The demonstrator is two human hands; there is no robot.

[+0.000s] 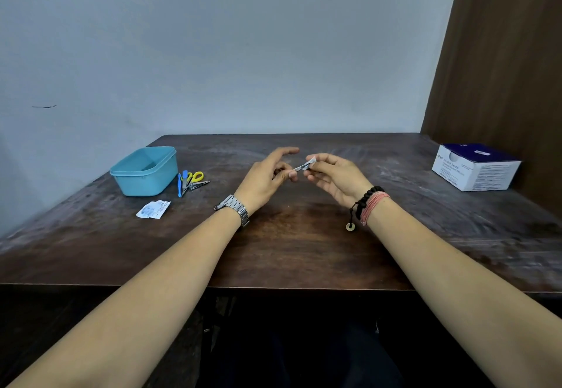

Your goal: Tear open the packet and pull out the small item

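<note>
tub (145, 171) far left on table (304, 235), tools (191, 181) just right of it, wrapper (153, 209) in front, box (476, 167) far right

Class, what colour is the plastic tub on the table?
Light blue tub, clearest in the head view.

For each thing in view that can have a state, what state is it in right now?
left hand: pinches one end of the small metal tool.
right hand: pinches a white wipe round the tool's other end.
small metal tool: held in the air between both hands.
blue container: open, no lid on it.
white sachet: torn open, flat on the table.
swab box: upright at the table's right edge; open or closed cannot be told.
</note>
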